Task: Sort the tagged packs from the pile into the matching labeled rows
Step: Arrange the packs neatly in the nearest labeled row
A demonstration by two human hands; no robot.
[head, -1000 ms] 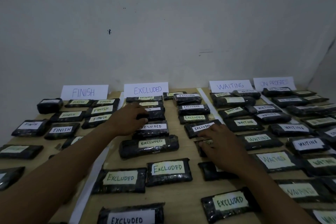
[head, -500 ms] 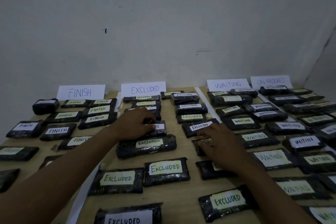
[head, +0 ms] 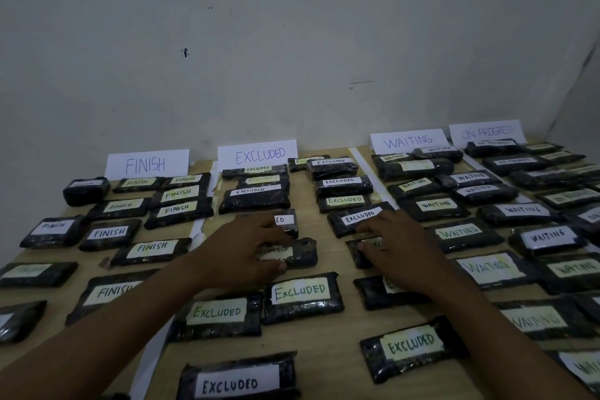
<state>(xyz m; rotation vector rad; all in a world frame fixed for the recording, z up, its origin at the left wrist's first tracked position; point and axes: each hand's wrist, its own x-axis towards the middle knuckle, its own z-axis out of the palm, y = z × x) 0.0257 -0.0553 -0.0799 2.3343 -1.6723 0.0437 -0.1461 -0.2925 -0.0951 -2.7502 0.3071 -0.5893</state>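
Left of the left hand [head: 246, 250], FINISH packs [head: 110, 232] lie in rows on the worktop [head: 324, 351]; the nearest ones are cut off by the frame edge or hidden under the forearm. That hand curls round an EXCLUDED pack [head: 302, 253], thumb at its near edge and fingers over the far edge, covering most of the tag. Just beyond its fingers, a half-hidden pack [head: 287, 221] shows only "ED". The right hand [head: 399, 250] lies with bent fingers on a dark pack [head: 357, 258] whose tag reads only "EXC"; whether it pinches or merely presses I cannot tell. Right of it lie WAITING packs [head: 548, 237]. Farther right, the ON PROGRESS sign [head: 487, 132] is faint.
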